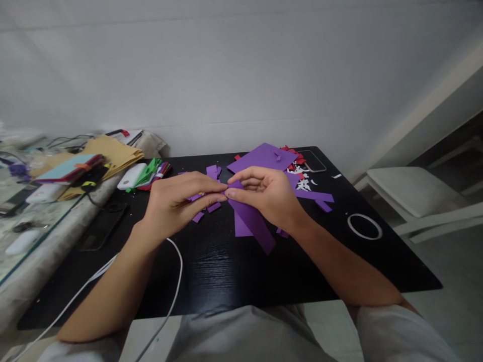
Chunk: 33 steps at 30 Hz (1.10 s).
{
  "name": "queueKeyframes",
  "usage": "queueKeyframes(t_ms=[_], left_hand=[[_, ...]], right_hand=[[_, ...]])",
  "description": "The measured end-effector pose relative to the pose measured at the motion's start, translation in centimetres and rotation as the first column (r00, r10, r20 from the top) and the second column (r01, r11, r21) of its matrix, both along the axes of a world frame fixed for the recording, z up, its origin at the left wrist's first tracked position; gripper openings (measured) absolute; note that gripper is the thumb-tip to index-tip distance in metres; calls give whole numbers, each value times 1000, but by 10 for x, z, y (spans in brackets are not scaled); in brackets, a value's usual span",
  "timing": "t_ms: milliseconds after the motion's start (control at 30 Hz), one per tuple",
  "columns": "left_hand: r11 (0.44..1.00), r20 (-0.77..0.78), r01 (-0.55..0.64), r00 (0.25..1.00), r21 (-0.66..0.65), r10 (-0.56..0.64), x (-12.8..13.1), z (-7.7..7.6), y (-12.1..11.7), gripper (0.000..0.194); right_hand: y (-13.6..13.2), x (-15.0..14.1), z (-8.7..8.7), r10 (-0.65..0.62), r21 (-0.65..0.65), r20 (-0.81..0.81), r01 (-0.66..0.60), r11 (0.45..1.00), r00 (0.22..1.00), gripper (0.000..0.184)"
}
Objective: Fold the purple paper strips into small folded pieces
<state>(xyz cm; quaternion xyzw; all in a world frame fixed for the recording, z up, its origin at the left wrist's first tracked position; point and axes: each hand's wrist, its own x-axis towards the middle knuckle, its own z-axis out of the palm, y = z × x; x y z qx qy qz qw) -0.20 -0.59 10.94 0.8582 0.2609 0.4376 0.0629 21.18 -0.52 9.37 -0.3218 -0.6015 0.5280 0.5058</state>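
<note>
My left hand (180, 200) and my right hand (264, 193) meet above the middle of a black table (226, 271). Both pinch the top end of a long purple paper strip (253, 225) that slants down to the right under my right hand. Fingertips of the two hands touch at the strip's upper end. Small purple scraps (206, 210) lie beneath my left hand. A larger purple sheet (262, 157) lies just behind the hands.
Red and white paper cuttings (300, 173) sit behind the right hand. A white tape ring (364, 225) lies to the right. A white cable (175, 281) curls at the left. Coloured papers, a white device (131, 176) and brown envelopes (113, 153) crowd the left. A white chair (411, 193) stands at right.
</note>
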Motion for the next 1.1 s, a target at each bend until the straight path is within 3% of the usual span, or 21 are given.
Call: queueKeyframes(t_ms=[267, 433, 600, 1100], left_hand=[[998, -8, -2, 1000, 61, 3, 0, -1, 1, 15], [994, -16, -70, 997, -79, 69, -1, 3, -1, 12], [983, -59, -68, 997, -168, 58, 5, 2, -3, 11], [993, -46, -67, 997, -95, 63, 7, 0, -3, 10]], right_hand=[[-1, 0, 0, 3, -1, -16, -3, 1000, 1000, 34], [0, -1, 1, -31, 10, -18, 31, 999, 999, 35], [0, -3, -1, -31, 22, -19, 31, 999, 999, 33], [7, 4, 2, -22, 47, 42, 20, 999, 999, 29]])
